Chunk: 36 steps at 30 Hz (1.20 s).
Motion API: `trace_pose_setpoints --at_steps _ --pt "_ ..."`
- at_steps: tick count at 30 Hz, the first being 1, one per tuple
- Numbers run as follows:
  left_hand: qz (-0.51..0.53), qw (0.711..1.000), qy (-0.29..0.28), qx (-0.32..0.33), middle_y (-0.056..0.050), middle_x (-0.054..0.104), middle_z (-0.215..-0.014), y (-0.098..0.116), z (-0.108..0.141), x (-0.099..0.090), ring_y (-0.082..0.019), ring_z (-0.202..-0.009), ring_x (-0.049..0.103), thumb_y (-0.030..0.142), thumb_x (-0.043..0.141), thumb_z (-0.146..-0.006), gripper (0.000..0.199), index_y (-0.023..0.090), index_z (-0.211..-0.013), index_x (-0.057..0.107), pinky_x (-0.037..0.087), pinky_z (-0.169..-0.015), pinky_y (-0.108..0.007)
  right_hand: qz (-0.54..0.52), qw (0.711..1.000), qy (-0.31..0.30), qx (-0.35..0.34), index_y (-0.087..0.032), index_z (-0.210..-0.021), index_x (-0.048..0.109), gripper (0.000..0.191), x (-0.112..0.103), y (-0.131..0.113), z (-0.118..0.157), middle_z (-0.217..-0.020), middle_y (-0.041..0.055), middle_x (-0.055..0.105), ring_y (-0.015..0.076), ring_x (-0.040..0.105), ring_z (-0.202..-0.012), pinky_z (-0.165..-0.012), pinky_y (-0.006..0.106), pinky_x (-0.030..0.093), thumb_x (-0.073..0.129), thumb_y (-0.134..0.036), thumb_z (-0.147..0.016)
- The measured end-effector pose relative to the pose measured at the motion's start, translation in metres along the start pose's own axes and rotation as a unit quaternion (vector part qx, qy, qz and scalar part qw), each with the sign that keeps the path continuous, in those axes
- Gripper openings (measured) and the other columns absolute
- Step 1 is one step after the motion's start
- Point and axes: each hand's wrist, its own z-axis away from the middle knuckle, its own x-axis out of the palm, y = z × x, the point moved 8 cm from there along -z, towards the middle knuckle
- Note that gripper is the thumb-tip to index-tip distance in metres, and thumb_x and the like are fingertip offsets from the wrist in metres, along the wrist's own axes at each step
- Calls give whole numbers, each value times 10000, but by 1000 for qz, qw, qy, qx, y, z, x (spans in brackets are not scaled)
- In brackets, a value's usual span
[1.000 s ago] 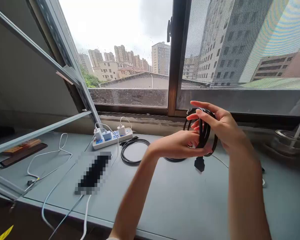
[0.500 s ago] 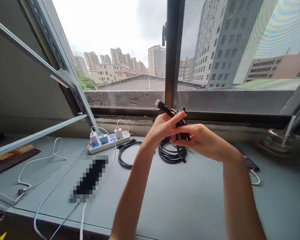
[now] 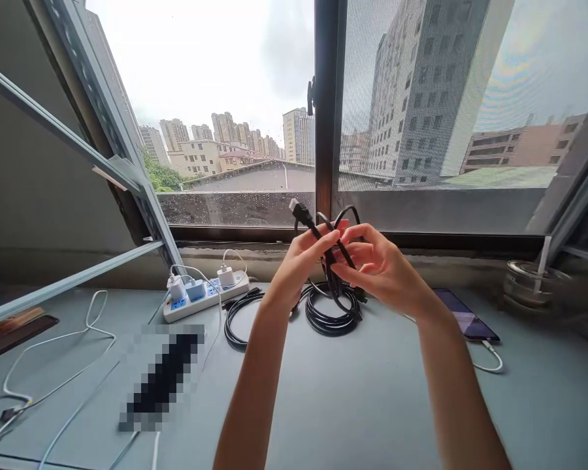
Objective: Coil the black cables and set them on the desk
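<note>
The left hand is clamping a black cable between thumb and fingers, above the table and in front of the window frame; its plug is pointing up and left. The right hand is curving its fingers around the loops; whether they are closing firmly cannot be told.

Below, a coiled cable is lying flat on the grey surface. A second coil is lying left of it, near a white power strip that is carrying chargers. A phone is resting at right, and a glass jar is standing beyond it. A metal rack is rising at left. Buildings are showing through the glass.
</note>
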Motion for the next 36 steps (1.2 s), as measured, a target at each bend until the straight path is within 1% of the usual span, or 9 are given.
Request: trace_pose_setpoints --at_steps 3,7,11,15,20,23,29,33,36 --pt "-15 999 -30 7 -30 702 -929 1 1 8 -160 -908 645 378 630 -834 363 237 -1167 655 515 -705 -186 -68 994 65 49 -219 -1106 429 468 -10 12 -2 -920 28 667 109 627 -619 -412 159 413 611 -537 -816" --pt "-125 988 -59 66 -35 619 -1201 7 4 16 -184 -1148 562 385 573 -876 372 274 -1230 604 489 -971 -267 -5 987 128 101 -187 -1106 515 588 -27 22 -1 -877 49 670 112 624 -591 -446 179 459 475 -697 -816" --pt "-280 942 -114 149 -43 501 -1323 14 11 31 -198 -1287 428 368 570 -886 297 285 -1161 645 391 -1134 -339 -34 985 121 118 -160 -994 609 612 -31 31 -3 -913 71 678 142 647 -681 -518 202 490 472 -724 -797" --pt "-368 898 -168 173 -49 358 -1450 18 21 47 -205 -1413 253 253 493 -915 288 277 -1167 631 298 -1216 -397 -131 976 122 124 -178 -981 613 552 -32 38 -7 -879 45 687 152 652 -744 -605 221 503 570 -681 -758" --pt "-402 888 -163 154 -57 340 -1447 21 28 50 -166 -1387 313 132 393 -915 372 267 -1210 575 341 -1197 -361 -199 954 157 163 -186 -989 644 618 -38 45 -4 -918 63 704 193 662 -836 -702 272 517 592 -723 -688" --pt "-423 881 -155 143 -39 318 -1462 19 32 48 -146 -1368 346 49 336 -885 465 272 -1251 518 359 -1180 -339 -262 939 166 147 -183 -992 666 526 -39 41 -5 -963 64 708 185 667 -865 -749 275 515 523 -649 -792" --pt "-449 882 -118 84 -57 435 -1329 10 31 39 -141 -1112 545 173 379 -928 252 206 -955 627 498 -952 -247 -414 871 215 154 -173 -916 684 376 -43 37 -5 -770 41 707 127 677 -740 -655 215 519 367 -374 -935" --pt "-449 861 -238 17 -30 609 -1021 -9 28 38 -130 -898 582 296 548 -887 157 220 -954 667 502 -844 -224 -337 908 222 116 -175 -875 679 346 -48 34 -2 -663 5 664 122 649 -615 -582 211 520 599 -508 -824" --pt "-358 857 -366 -51 -36 644 -1118 -18 35 34 -170 -1009 612 414 717 -768 387 277 -1124 651 505 -924 -256 -219 952 182 111 -157 -736 646 446 -45 31 1 -574 4 612 130 612 -514 -518 229 507 667 -603 -726"
